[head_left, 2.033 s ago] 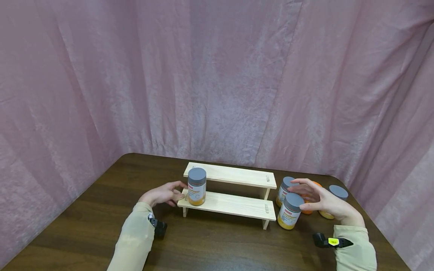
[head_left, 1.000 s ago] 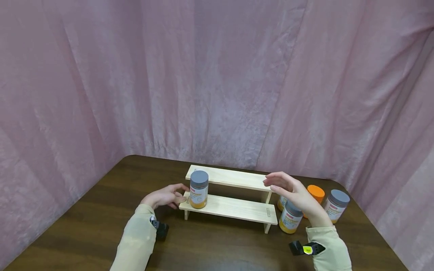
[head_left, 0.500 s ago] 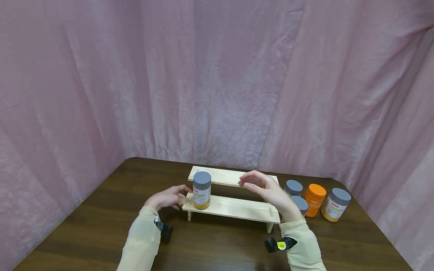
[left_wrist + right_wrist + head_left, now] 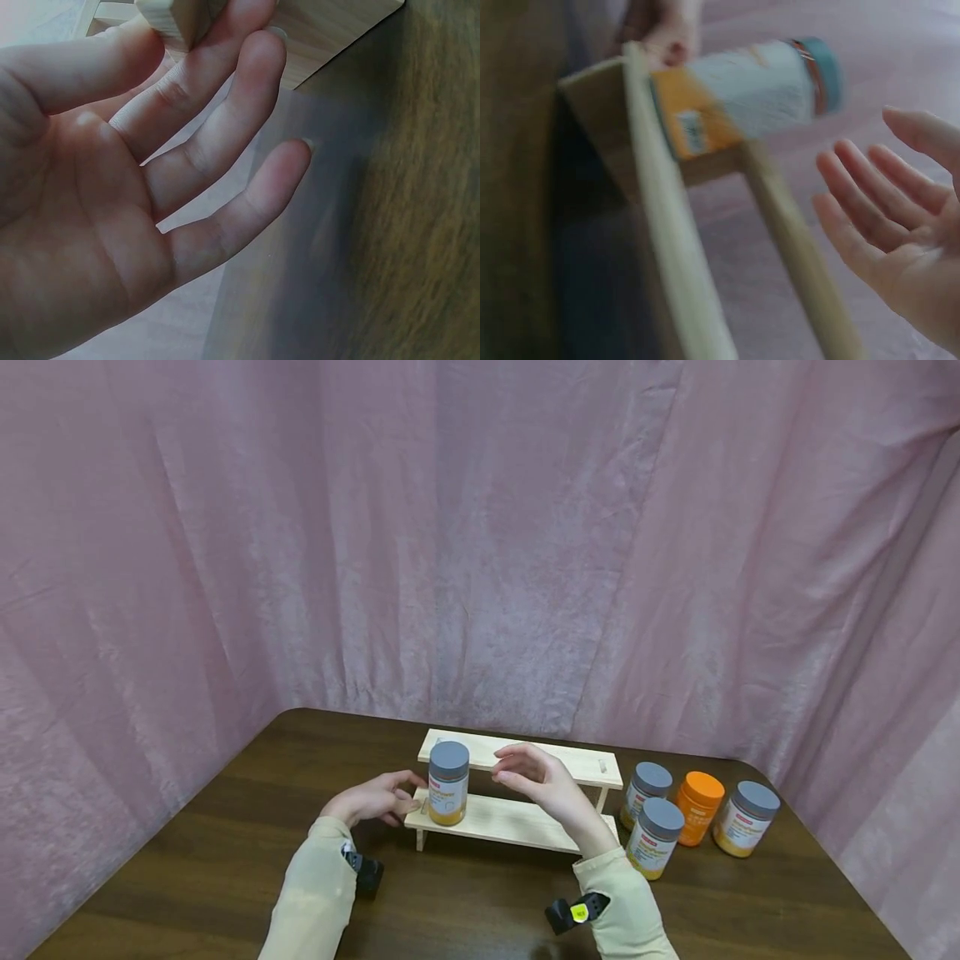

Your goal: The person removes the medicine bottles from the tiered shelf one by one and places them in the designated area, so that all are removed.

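My left hand pinches the left end of a two-tier wooden shelf rack. In the left wrist view the thumb and index finger are on the rack's wooden end, and the other fingers stay spread below it. A grey-lidded supplement jar stands upright on the lower tier, near that end. To the right of this jar, my right hand hovers over the rack with loosely bent fingers and holds nothing. The right wrist view shows its fingers apart from the jar's lid.
Right of the rack stand two grey-lidded jars, one in front and one behind. Beside them are an orange jar and another grey-lidded jar. A pink curtain hangs behind the dark wooden table.
My right hand has moved left from the jars on the right to over the rack, near the jar on it. My left hand keeps its hold on the rack's end.
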A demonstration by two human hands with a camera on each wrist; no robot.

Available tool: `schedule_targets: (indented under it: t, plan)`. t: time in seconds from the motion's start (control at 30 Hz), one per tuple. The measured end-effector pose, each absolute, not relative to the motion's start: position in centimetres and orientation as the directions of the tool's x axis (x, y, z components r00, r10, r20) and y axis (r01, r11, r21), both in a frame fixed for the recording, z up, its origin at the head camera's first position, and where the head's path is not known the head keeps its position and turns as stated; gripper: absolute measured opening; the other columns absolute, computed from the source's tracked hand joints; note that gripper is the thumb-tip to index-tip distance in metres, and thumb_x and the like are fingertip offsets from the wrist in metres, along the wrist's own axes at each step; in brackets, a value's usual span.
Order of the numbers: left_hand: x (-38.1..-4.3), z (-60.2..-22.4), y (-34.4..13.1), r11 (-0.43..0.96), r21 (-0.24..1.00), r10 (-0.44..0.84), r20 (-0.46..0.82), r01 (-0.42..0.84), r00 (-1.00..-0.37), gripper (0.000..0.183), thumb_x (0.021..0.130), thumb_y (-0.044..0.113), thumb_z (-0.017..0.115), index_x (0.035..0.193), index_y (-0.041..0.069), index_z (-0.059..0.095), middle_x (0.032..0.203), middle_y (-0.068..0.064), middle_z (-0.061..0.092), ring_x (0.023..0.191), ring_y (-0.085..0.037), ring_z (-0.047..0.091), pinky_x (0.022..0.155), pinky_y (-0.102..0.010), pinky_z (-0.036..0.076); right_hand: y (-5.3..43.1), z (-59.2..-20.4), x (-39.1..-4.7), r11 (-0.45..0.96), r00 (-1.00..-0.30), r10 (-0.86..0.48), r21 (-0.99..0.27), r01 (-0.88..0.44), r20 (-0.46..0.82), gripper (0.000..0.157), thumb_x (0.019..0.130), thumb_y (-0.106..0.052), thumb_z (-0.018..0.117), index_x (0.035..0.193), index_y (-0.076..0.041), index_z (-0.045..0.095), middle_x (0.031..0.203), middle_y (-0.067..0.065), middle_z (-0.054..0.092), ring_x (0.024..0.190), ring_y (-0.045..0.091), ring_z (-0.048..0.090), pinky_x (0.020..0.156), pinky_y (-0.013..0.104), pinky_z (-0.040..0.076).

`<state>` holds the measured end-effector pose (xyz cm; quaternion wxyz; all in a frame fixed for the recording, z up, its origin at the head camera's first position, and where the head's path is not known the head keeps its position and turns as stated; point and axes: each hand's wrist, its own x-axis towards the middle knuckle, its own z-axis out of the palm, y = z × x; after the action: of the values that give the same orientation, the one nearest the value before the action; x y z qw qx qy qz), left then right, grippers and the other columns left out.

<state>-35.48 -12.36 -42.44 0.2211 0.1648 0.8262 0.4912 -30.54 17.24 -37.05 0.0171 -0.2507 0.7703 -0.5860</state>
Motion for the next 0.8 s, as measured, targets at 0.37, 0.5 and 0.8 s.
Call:
schedule_targets:
  t: [0.37,0.5,0.8]
  plan:
    - [-35.5,-42.4,-12.4,0.466,0.883,0.493,-0.205,0.058,-0.845,0.044,0.094,0.014,0.059,0.133,0.0,0.044,0.109,-0.018,0.068,0.085,-0.017,0.064,0.078,-0.039,0.054,13.1,-39.5,-30.7,0.151,-0.905,-0.335,-0.932,-0.328,0.264,0.067,0.089,-0.01,0.068,0.146,-0.009,0.032,0.135,0.023,0.052,0.123,0.038,0.054,0.104,0.047,0.044]
    - [-35.6,-42.5,-12.5,0.467,0.883,0.496,-0.211,0.054,-0.842,0.045,0.095,0.015,0.059,0.134,0.0,0.044,0.109,-0.018,0.069,0.083,-0.017,0.064,0.077,-0.038,0.054,12.3,-40.0,-30.4,0.143,-0.892,-0.37,-0.932,-0.332,0.261,0.073,0.089,-0.013,0.069,0.149,-0.012,0.027,0.141,0.023,0.048,0.127,0.038,0.052,0.108,0.052,0.039]
    - [-35.5,-42.2,-12.4,0.468,0.882,0.501,-0.21,0.059,-0.839,0.045,0.096,0.016,0.059,0.134,-0.001,0.043,0.108,-0.018,0.069,0.083,-0.017,0.065,0.077,-0.038,0.054,11.2,-41.0,-30.1,0.168,-0.898,-0.34,-0.921,-0.351,0.28,0.071,0.09,-0.018,0.069,0.149,-0.013,0.028,0.142,0.021,0.05,0.127,0.038,0.053,0.106,0.052,0.041]
